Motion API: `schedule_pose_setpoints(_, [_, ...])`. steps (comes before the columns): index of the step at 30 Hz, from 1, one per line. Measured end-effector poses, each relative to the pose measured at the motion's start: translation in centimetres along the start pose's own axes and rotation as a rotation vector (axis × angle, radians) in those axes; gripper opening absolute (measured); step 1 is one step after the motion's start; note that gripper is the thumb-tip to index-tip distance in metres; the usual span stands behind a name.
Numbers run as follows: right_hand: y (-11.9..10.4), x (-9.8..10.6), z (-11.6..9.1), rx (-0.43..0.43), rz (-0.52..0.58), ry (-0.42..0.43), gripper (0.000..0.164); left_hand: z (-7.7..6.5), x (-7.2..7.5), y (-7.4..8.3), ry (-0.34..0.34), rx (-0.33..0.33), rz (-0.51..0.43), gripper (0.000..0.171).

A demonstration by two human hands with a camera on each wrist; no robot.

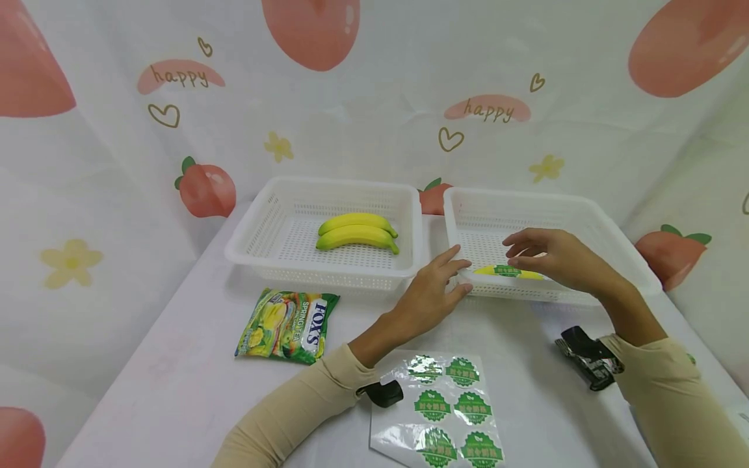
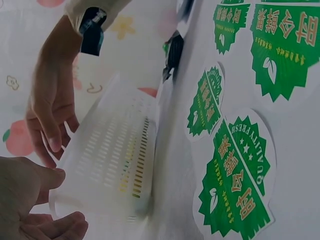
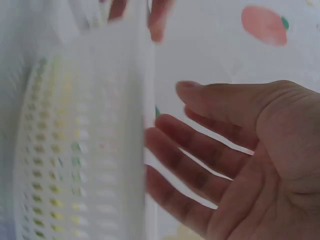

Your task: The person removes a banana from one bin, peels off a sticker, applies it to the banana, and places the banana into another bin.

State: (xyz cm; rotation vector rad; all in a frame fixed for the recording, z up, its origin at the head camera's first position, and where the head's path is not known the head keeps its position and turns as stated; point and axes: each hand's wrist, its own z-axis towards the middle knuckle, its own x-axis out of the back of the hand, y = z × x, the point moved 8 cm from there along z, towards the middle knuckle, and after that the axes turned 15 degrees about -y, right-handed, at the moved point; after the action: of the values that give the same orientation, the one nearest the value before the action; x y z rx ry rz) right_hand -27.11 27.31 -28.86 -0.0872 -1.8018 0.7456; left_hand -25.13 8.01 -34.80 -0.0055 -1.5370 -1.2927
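Note:
A yellow banana point(image 1: 529, 274) with a round green sticker point(image 1: 504, 270) lies inside the right white basket point(image 1: 550, 294), near its front wall. My right hand point(image 1: 556, 259) hovers over that basket, just above the banana. Its fingers are loosely bent with nothing between them, as the right wrist view also shows the hand point(image 3: 235, 150) beyond the basket wall. My left hand point(image 1: 430, 294) reaches to the same basket's front left corner, fingers spread and fingertips right at the rim. Through the slots the banana shows as yellow in the left wrist view, beside my left hand point(image 2: 25, 195).
Two bananas point(image 1: 358, 235) lie in the left white basket point(image 1: 328, 273). A green FOX'S candy bag point(image 1: 287, 325) is in front of it. A sheet of green round stickers point(image 1: 435, 403) lies beside my left forearm. A dark packet point(image 1: 585, 367) sits by my right wrist.

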Motion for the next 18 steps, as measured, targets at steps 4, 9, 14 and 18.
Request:
schedule_pose_setpoints(4, [-1.3, -1.1, -0.7, 0.044, 0.009, 0.074, 0.032, -0.1, -0.1, 0.0, -0.017, 0.003, 0.019, 0.048])
schedule_pose_setpoints(9, [-2.6, -2.2, -1.1, 0.110, 0.008, 0.157, 0.026, -0.8, 0.0, 0.5, -0.027, 0.000, 0.062, 0.049])
schedule_pose_setpoints(14, [-3.4, -2.7, -1.2, 0.194, -0.023, 0.234, 0.022, -2.5, 0.8, 1.7, -0.005, -0.054, 0.161, 0.045])
schedule_pose_setpoints(18, [-3.6, -3.0, -1.3, 0.234, -0.027, 0.259, 0.022, -4.4, 2.3, 2.8, 0.050, -0.120, 0.274, 0.042])
